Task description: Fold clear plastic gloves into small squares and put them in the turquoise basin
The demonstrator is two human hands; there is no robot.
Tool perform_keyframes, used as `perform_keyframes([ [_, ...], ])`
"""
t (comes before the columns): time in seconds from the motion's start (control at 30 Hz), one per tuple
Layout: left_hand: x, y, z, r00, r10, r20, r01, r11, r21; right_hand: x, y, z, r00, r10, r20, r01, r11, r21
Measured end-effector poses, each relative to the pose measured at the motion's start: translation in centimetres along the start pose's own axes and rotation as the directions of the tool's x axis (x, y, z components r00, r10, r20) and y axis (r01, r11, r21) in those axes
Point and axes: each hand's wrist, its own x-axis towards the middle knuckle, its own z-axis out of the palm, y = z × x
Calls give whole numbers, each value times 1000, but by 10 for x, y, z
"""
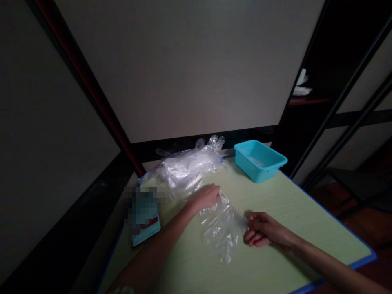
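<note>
A clear disposable plastic glove (pixel 223 230) lies spread just above or on the pale green table (pixel 303 208), its fingers pointing toward me. My left hand (pixel 207 197) is closed on the glove's upper left edge, fingers curled under and partly hidden. At the glove's right side, my right hand (pixel 260 228) pinches its edge between thumb and fingers. Beyond my left hand, a loose heap of similar clear gloves (pixel 186 165) covers the table's back left part.
A turquoise plastic basin (pixel 260 173) stands at the back right, something pale and hard to make out inside. Along the left edge lies a flat, partly blurred-out item (pixel 147 232). Cabinet panels (pixel 196 73) rise behind the table, whose edge is blue.
</note>
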Motion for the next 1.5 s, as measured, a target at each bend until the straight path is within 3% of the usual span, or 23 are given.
perform_keyframes([
  [0.13,12,16,-4,996,38,-75,-36,999,28,-9,4,-10,998,12,55,-4,989,-145],
  [0.23,7,17,-7,984,20,-176,-18,1000,9,-16,-8,-30,994,-46,94,83,897,-433],
  [0.27,3,15,-6,978,14,-207,-15,1000,-5,-17,-15,-38,988,-131,81,154,820,-551],
  [0.33,-11,8,-4,967,5,-256,-15,999,-40,-16,-31,-51,929,-357,99,303,577,-759],
  [0.4,-29,0,2,956,-12,-292,-12,997,-79,-10,-47,-58,865,-461,200,404,401,-822],
  [0.47,-48,-7,8,946,-31,-322,-5,994,-113,-1,-58,-58,813,-481,329,493,268,-828],
  [0.57,-72,-13,17,940,-32,-340,-18,989,-144,17,-68,-48,777,-377,504,588,147,-796],
  [0.7,-89,-18,24,922,-54,-384,-12,986,-167,36,-71,-35,781,-223,583,612,90,-786],
  [0.9,-93,-21,25,904,-69,-423,-6,985,-174,44,-70,-35,806,-112,581,591,93,-802],
  [1.07,-95,-18,24,929,-20,-370,-39,988,-152,43,-68,-37,811,-129,570,583,102,-806],
  [1.27,-99,-14,22,956,94,-277,-90,996,30,40,-63,-38,819,-162,550,569,114,-814],
  [1.5,-98,-10,19,966,58,-252,-36,995,91,34,-56,-40,861,-157,483,502,113,-858],
])
